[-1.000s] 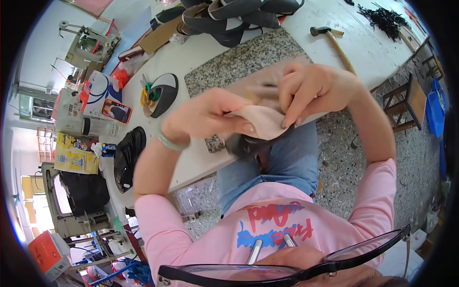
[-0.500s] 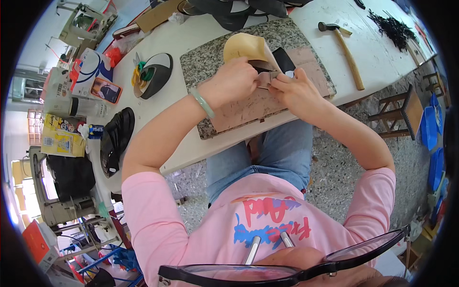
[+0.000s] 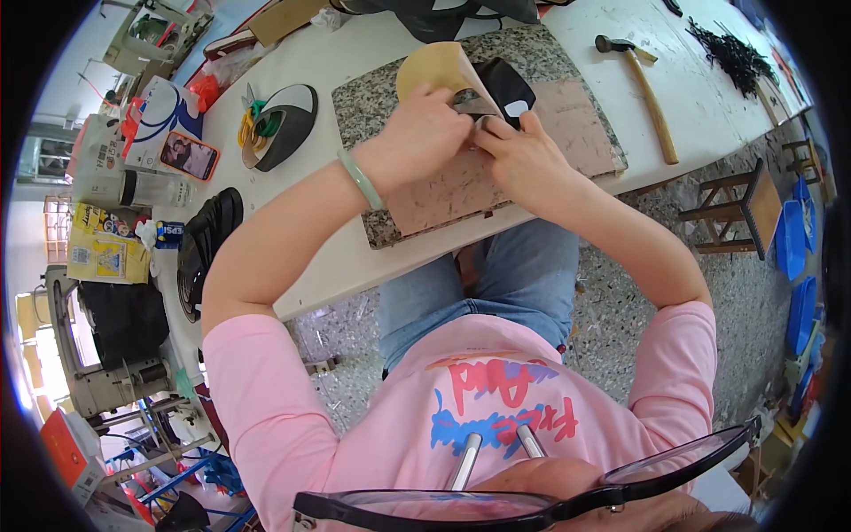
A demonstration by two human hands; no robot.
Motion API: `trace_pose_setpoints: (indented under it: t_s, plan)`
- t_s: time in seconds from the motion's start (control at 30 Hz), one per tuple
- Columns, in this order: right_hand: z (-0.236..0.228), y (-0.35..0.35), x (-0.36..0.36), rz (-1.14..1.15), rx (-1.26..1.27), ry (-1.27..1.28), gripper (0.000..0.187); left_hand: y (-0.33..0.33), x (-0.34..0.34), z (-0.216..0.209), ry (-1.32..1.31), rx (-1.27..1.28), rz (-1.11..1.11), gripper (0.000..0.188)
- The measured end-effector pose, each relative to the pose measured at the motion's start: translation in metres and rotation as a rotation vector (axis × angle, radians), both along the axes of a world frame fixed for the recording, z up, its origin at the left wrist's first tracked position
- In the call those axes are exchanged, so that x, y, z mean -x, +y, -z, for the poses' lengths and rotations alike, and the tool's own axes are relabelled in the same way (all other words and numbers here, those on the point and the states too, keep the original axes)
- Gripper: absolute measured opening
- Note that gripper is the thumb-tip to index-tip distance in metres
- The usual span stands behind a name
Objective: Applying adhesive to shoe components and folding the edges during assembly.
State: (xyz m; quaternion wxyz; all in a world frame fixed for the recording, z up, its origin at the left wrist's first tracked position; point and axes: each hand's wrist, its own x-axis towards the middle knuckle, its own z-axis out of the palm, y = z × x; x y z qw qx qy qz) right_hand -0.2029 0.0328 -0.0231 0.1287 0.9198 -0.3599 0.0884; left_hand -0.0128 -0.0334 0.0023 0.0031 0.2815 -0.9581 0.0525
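Tan on the outer face and black on the neighbouring part, the curved piece point(image 3: 433, 69) is set on the slab-and-board surface in front of the seated person. A pale edge runs obliquely between the two colours, and a small white patch marks the black part. The near portion, where a dark grey strip is visible, is folded in at the fingers.

The left hand point(image 3: 428, 131) is closed on the piece from the tan side, its fingers curled; the right hand point(image 3: 525, 158) pinches the near edge beside it. The fingertips nearly meet and are partly hidden, and the hands cover the near end of the piece.

Beneath lie a speckled stone slab point(image 3: 362, 102) and a worn pinkish board point(image 3: 443, 202), on a white table point(image 3: 324, 257). To the right, a hammer point(image 3: 653, 105) with a wooden handle lies near a heap of black strips point(image 3: 729, 55). To the left, a grey-and-white upper point(image 3: 300, 133) lies against scissors point(image 3: 248, 131) with yellow and green about the handles. Dark grey pieces point(image 3: 430, 19) crowd the far side, just beyond the slab.
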Motion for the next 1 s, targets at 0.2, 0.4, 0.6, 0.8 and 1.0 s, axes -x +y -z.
trace_pose_setpoints:
  t_s: [0.2, 0.4, 0.6, 0.8, 1.0]
  plan:
    - [0.005, -0.007, -0.004, 0.011, -0.083, -0.094, 0.013, -0.007, -0.010, 0.008, -0.030, -0.032, -0.055, 0.015]
    - [0.012, -0.013, -0.005, -0.007, -0.118, -0.154, 0.016, -0.014, -0.017, -0.001, 0.008, -0.213, -0.172, 0.013]
    - [0.009, -0.018, -0.020, -0.004, -0.093, -0.105, 0.018, -0.007, -0.018, 0.002, -0.012, -0.046, -0.041, 0.014]
    - [0.012, -0.020, -0.018, -0.026, -0.022, -0.100, 0.018, -0.012, -0.066, 0.000, 0.121, 0.166, 0.310, 0.031]
    - [0.021, -0.016, -0.015, -0.034, 0.052, -0.113, 0.023, 0.013, -0.056, -0.005, 0.026, 0.054, 0.043, 0.024]
